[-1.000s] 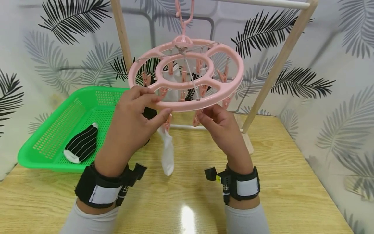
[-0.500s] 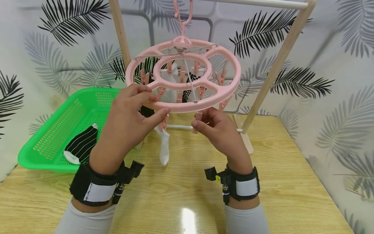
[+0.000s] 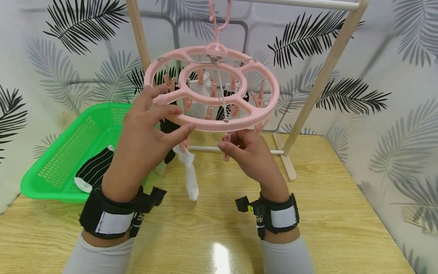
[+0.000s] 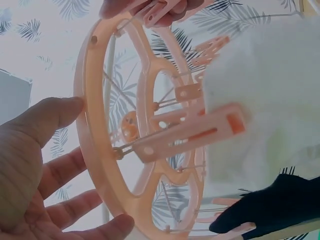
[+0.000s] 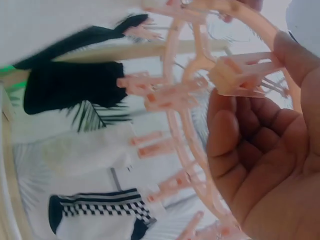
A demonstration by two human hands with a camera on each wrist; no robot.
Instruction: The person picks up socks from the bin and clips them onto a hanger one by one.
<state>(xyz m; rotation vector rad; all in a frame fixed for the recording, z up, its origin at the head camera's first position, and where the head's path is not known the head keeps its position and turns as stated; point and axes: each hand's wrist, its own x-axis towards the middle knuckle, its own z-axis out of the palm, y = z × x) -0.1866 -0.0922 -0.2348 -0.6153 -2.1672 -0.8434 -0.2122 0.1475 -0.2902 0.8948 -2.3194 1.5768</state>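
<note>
A pink oval clip hanger [image 3: 219, 125] hangs from its hook, with several pink clothespins below it. My left hand [image 3: 142, 137] grips the hanger's near-left rim; in the left wrist view its thumb and fingers lie on opposite sides of the ring. Beneath the front rim, my right hand [image 3: 253, 154] pinches a clothespin [image 3: 226, 148] between thumb and fingers. No sock shows in that pin. A white sock [image 3: 191, 175] dangles from another clip, left of it. Further socks hang behind, including a checkered one [image 5: 100, 207] and a black one [image 5: 75, 87] in the right wrist view.
On the left of the wooden table [image 3: 328, 213] stands a green basket [image 3: 51, 163] holding a black striped sock [image 3: 94, 169]. A rack of wooden posts [image 3: 326, 76] with a white top bar [image 3: 301, 3] frames the hanger. Patterned cloth covers the wall behind.
The hanger's ring has swung slightly left with my left hand on it. My right hand has shifted left and a little down with the clothespin. The dangling white sock has swayed.
</note>
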